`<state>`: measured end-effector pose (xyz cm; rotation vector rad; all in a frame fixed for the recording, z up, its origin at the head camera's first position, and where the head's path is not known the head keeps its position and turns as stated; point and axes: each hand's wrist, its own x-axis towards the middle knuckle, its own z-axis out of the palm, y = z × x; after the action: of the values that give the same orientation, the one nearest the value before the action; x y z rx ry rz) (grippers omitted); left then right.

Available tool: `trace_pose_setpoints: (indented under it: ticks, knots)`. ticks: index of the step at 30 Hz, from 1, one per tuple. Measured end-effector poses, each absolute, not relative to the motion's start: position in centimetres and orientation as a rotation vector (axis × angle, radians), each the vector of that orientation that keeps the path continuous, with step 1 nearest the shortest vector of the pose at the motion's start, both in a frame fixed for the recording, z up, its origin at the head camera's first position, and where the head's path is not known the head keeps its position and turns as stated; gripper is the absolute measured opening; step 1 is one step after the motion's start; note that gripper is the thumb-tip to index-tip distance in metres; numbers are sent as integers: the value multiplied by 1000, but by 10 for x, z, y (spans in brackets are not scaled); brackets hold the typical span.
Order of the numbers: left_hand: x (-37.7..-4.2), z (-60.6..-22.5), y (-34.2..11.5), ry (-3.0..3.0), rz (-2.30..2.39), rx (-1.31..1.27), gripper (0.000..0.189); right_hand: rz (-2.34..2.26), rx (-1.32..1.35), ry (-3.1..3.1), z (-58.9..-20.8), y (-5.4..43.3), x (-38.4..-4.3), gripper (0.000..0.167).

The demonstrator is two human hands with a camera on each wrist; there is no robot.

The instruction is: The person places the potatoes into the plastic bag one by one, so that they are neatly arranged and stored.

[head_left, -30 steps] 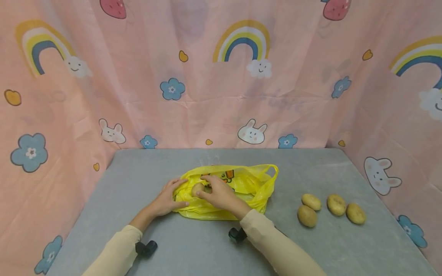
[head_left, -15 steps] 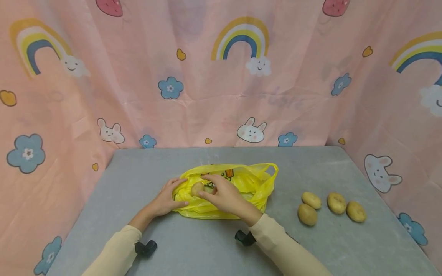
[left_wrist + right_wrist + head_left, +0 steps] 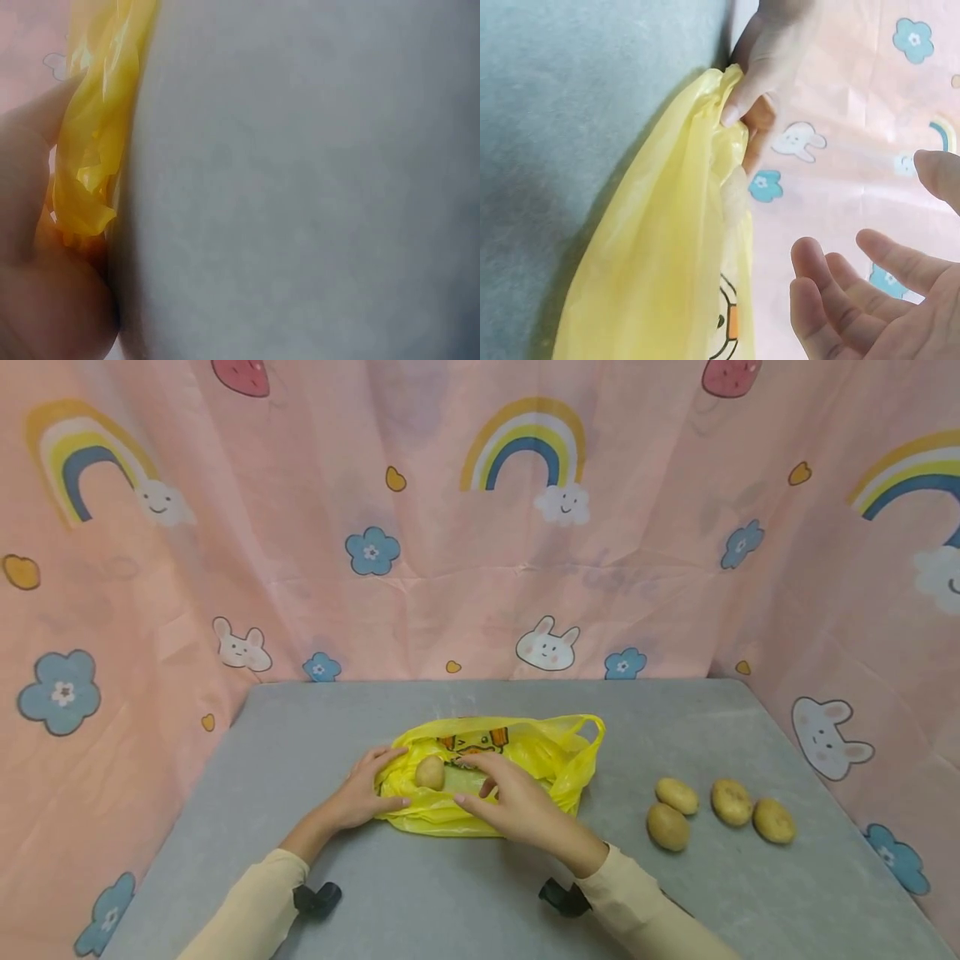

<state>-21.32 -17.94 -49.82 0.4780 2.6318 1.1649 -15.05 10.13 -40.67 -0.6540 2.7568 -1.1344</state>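
A yellow plastic bag (image 3: 442,821) with a printed cartoon face lies on the grey table, its handle loop toward the right. My left hand (image 3: 362,793) holds the bag's left end, thumb at the near side and fingers at the far side; the left wrist view shows yellow film (image 3: 97,142) between them. Inside the bag's mouth, close to that hand, sits one potato (image 3: 430,772). Over the bag's middle hovers my right hand (image 3: 517,802), fingers apart with nothing between them, as the right wrist view also shows.
On the table to the right of the bag lie several potatoes: a pair with a smaller potato (image 3: 677,796) and a browner potato (image 3: 667,827), then a round potato (image 3: 731,803) and another potato (image 3: 773,822). A pink patterned curtain (image 3: 465,593) borders the table's back and sides.
My right hand has let go of the potato in the bag and drawn back to the right, uncovering the printed face. The left hand keeps its place at the bag's end.
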Motion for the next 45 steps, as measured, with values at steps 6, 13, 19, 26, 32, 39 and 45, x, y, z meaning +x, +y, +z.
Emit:
trace_pose_setpoints:
  ticks: [6, 13, 19, 26, 32, 39, 45]
  knots:
    - [-213, -498, -179, 2626, 1165, 478, 83, -1184, -600, 2744, -410, 116, -143, 48]
    - [-215, -501, -177, 2625, 1158, 497, 83, -1297, -602, 2749, -423, 134, -133, 43]
    - [-215, -503, -175, 2618, 1146, 490, 84, -1344, -648, 2787, -429, 154, -123, 39]
    - [-215, -505, -175, 2619, 1156, 471, 83, -1320, -652, 2800, -430, 175, -114, 39]
    - [-215, -505, -176, 2627, 1160, 469, 82, -1306, -649, 2810, -431, 194, -108, 40]
    - [-215, -502, -176, 2635, 1171, 459, 82, -1265, -617, 2822, -428, 216, -103, 41]
    - [-216, -503, -177, 2645, 1153, 453, 82, -1301, -612, 2825, -432, 234, -100, 39]
